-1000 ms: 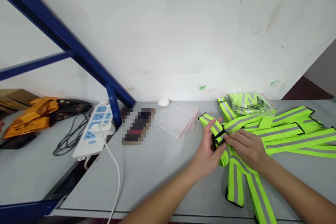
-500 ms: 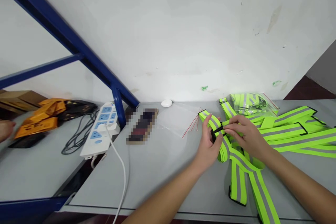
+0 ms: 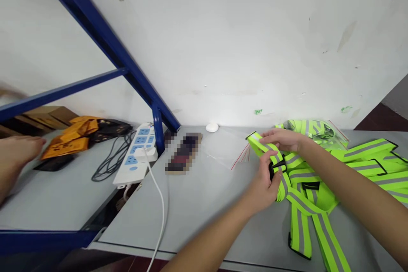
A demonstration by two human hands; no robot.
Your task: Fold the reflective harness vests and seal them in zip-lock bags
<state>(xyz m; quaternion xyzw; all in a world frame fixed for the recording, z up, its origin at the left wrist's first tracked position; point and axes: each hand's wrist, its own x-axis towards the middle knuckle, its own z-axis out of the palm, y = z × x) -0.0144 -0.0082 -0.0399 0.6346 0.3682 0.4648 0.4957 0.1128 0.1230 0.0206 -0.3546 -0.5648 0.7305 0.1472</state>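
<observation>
Yellow-green reflective straps (image 3: 301, 206) with grey stripes and black buckles lie on the right of the grey table (image 3: 204, 216). My left hand (image 3: 266, 185) is closed round a rolled part of the strap, beside a black buckle (image 3: 279, 165). Above it, my right hand (image 3: 283, 138) grips the strap close to its upper end, which points up and left; some fingertips are hidden. Behind my right hand is a clear bag (image 3: 331, 134) with more straps inside. Flat clear bags with red edges (image 3: 240, 157) lie left of my hands.
A white power strip (image 3: 135, 157) with a white cable stands by the blue metal frame (image 3: 127, 72). Nearby are a pixelated flat object (image 3: 185, 153) and a white oval object (image 3: 212, 127). Another person's hand (image 3: 19, 148) is at far left, near orange packets (image 3: 68, 140).
My right hand has moved from the buckle up and left to the strap's upper end. The view has shifted slightly left, and the other person's hand reaches further in.
</observation>
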